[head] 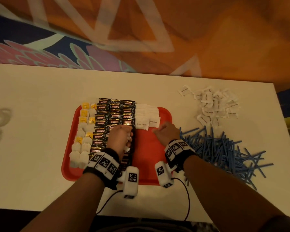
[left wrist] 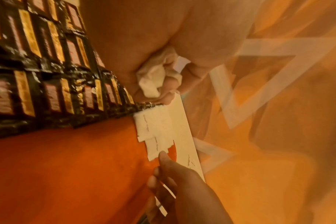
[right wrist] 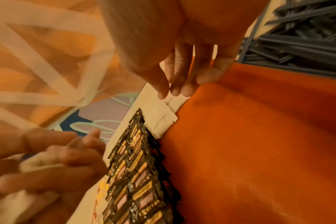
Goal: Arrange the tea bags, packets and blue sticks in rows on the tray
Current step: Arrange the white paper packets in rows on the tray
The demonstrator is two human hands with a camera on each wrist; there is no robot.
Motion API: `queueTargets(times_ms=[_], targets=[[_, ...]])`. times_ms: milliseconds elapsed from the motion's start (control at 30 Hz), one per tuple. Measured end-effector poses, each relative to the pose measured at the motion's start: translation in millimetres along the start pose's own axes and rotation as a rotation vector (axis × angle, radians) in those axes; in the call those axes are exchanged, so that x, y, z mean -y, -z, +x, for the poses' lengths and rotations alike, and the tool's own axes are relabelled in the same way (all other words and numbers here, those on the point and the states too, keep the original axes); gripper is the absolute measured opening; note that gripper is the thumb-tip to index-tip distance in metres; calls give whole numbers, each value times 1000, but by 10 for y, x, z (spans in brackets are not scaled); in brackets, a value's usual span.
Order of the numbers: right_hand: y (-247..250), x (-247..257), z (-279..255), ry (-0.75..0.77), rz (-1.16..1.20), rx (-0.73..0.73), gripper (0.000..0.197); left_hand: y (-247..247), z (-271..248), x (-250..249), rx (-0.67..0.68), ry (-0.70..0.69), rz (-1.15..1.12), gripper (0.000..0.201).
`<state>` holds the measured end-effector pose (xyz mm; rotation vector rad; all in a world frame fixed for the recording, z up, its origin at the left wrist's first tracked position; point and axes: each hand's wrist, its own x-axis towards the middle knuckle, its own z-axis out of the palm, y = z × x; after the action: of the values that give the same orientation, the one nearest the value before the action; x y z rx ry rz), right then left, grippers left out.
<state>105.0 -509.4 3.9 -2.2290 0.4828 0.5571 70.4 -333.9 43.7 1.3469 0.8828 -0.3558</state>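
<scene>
Tray [head: 151, 148] holds 3 black-packet columns; left fingers [left wrist: 163, 84] clutch white packets [left wrist: 150, 80], right fingers [right wrist: 182, 84] extended.

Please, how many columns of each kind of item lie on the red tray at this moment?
Tea bags: 2 columns
Black coffee packets: 3 columns
White sugar packets: 2 columns
Blue sticks: 0 columns, all heaped on the table beside the tray
Total: 7 columns on the red tray
</scene>
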Motion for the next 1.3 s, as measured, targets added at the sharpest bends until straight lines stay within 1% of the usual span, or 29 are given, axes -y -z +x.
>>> queueTargets(times_ms=[133, 167, 267, 333, 400, 467, 533, 600, 633, 733, 800, 867, 933, 1000, 1067, 1167, 1233, 1300], targets=[[189, -53, -166, 53, 79, 37, 11, -283, -94, -78, 113, 1, 48, 34], [230, -67, -199, 72, 110, 46, 8, -357, -121, -85, 130, -4, 71, 36], [374, -96, -316, 102, 216, 32, 6, -591, -198, -63, 203, -57, 98, 37], [485, -111, -387, 110, 280, 14, 10, -733, -233, -28, 240, -81, 115, 35], [587, -133, -452, 120, 333, -2, 15, -853, -270, -10, 262, -105, 181, 30], [669, -153, -509, 131, 363, -15, 15, -957, -301, -11, 262, -122, 249, 24], [733, -176, -556, 144, 367, -9, 10, -1027, -332, -22, 233, -129, 280, 15], [797, -184, -600, 157, 378, 36, 8, -1058, -350, -43, 203, -143, 290, 8], [824, -179, -616, 162, 379, 65, 10, -1067, -358, -55, 199, -151, 289, 7], [852, -136, -610, 136, 367, 102, 16, -1102, -399, -86, 195, -176, 312, 10], [831, -93, -570, 76, 389, 100, 20, -1139, -407, -90, 182, -197, 359, 21], [796, -48, -547, 39, 387, 99, 18, -1164, -407, -98, 175, -228, 419, 28], [770, -20, -539, 50, 325, 111, 11, -1168, -374, -115, 166, -249, 504, 31], [742, 0, -544, 67, 258, 143, 19, -1142, -359, -140, 157, -242, 582, 30], [725, 3, -529, 78, 225, 152, 19, -1141, -361, -170, 166, -240, 601, 27], [734, 13, -504, 89, 201, 75, 18, -1119, -367, -193, 235, -214, 581, 28], [739, 34, -479, 94, 200, 46, 14, -1063, -359, -177, 264, -218, 618, 33], [731, 64, -446, 70, 251, 33, 18, -966, -306, -134, 254, -235, 589, 27]])
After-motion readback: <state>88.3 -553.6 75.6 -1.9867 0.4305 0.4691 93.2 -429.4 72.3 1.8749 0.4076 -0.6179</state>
